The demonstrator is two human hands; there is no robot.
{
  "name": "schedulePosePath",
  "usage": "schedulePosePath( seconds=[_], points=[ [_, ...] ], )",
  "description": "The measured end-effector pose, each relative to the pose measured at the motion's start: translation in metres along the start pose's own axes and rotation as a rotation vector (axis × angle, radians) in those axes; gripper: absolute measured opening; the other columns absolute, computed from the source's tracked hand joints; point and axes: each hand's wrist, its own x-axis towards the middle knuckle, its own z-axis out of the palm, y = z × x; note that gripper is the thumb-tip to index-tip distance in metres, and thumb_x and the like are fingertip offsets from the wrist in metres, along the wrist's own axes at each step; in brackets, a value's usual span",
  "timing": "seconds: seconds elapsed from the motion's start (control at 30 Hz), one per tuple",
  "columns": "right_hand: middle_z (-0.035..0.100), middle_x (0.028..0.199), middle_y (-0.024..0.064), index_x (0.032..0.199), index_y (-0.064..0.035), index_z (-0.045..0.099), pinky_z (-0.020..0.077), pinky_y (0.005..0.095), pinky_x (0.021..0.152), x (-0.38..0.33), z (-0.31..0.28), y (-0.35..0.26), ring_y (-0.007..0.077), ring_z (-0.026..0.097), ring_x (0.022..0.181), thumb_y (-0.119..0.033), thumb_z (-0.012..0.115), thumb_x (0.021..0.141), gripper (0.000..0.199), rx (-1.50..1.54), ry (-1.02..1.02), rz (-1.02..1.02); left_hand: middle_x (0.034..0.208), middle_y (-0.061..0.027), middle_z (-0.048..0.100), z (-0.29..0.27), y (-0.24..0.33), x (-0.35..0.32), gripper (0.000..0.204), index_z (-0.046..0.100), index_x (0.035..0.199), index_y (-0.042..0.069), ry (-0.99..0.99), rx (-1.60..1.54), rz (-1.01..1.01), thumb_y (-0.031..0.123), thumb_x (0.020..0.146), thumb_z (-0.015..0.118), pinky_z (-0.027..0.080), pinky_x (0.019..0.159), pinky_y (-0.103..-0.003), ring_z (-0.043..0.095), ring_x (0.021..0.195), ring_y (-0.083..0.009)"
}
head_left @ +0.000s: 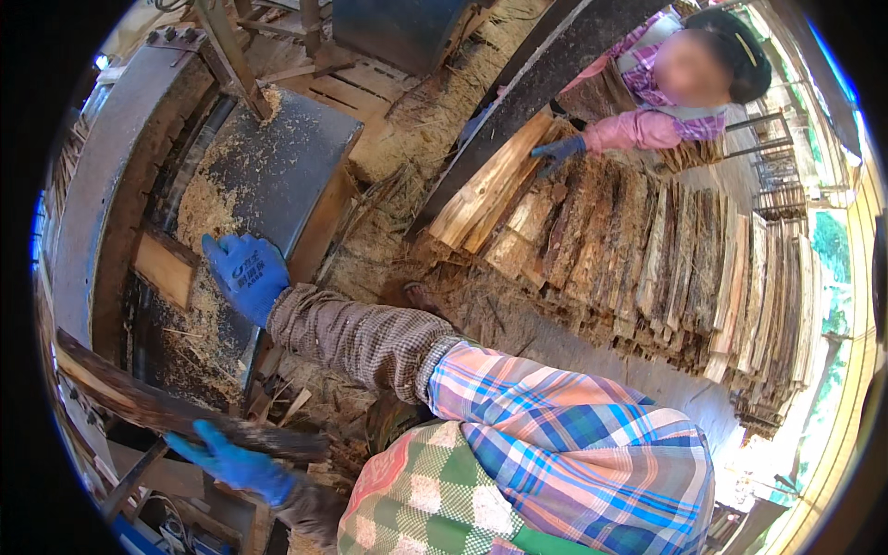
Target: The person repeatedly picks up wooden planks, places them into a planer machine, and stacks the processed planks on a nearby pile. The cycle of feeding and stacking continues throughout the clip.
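My right hand (246,276), in a blue work glove, reaches over a dark metal machine table (301,153) strewn with sawdust (205,208). Its fingers are extended and nothing shows in them. Just beside them, the end of a pale wooden board (165,269) juts from the machine's slot. My left hand (236,465), also gloved in blue, is low in the view with fingers spread. It lies along the lower edge of a long, bark-edged board (176,404); whether it touches the board I cannot tell. That board slants across the table's near end, its right end blurred.
Along the table's far side runs the machine's heavy metal housing (88,176). To the right, a co-worker's gloved hand (561,151) rests on a long stack of rough planks (638,245). A dark upright panel (527,102) stands beside the stack. Wood scraps (294,407) litter the ground.
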Motion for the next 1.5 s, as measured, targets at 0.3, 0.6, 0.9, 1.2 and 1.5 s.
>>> schedulePosePath(
  seconds=[0.3,0.6,0.9,1.2,1.5],
  points=[
    [0.066,0.109,0.0159,0.139,0.0006,0.054,0.0572,0.0396,0.079,0.022,-0.001,-0.007,0.0295,0.067,0.091,-0.022,0.056,0.103,0.043,0.071,-0.264,0.094,0.155,-0.0156,0.047,-0.037,-0.027,0.344,0.061,0.041,0.155,0.001,-0.263,-0.235,-0.071,0.033,0.105,0.057,0.036,0.118,-0.039,0.048,0.140,-0.0299],
    [0.059,0.134,0.0148,0.146,-0.0027,0.052,0.0521,0.0394,0.095,0.068,0.052,0.033,0.0290,0.062,0.111,-0.034,0.048,0.108,0.050,-0.265,-0.163,-0.441,0.147,-0.0171,0.056,-0.045,-0.008,-0.030,0.058,0.047,0.151,0.004,0.350,-0.096,0.179,0.029,0.102,0.066,0.043,0.115,-0.039,0.053,0.136,-0.0267],
    [0.055,0.149,0.0212,0.145,-0.0010,0.057,0.0420,0.0417,0.115,0.028,0.047,0.075,0.0373,0.052,0.137,-0.041,0.046,0.109,0.055,-0.080,-0.153,-0.574,0.162,-0.0243,0.036,-0.091,-0.066,-0.575,0.079,0.034,0.159,0.003,0.740,0.150,-1.059,0.048,0.101,0.062,0.030,0.123,-0.043,0.035,0.151,-0.0363],
    [0.069,0.119,0.0057,0.130,-0.0064,0.064,0.0527,0.0367,0.080,-0.422,0.054,0.081,0.0231,0.068,0.101,-0.024,0.060,0.105,0.032,0.584,-1.636,0.319,0.160,-0.0222,0.041,-0.305,-0.035,-0.799,0.070,0.036,0.158,0.003,1.438,0.586,-1.093,0.039,0.103,0.062,0.034,0.122,-0.045,0.038,0.149,-0.0370],
    [0.068,0.128,0.0156,0.140,-0.0012,0.057,0.0589,0.0442,0.092,-0.878,-0.089,-0.056,0.0285,0.068,0.115,-0.043,0.066,0.101,0.058,0.163,-2.457,0.268,0.160,-0.0216,0.042,-0.587,-0.175,-0.884,0.088,0.034,0.160,0.009,0.940,0.496,-1.051,0.063,0.097,0.059,0.034,0.121,-0.043,0.040,0.148,-0.0374]
  ],
)
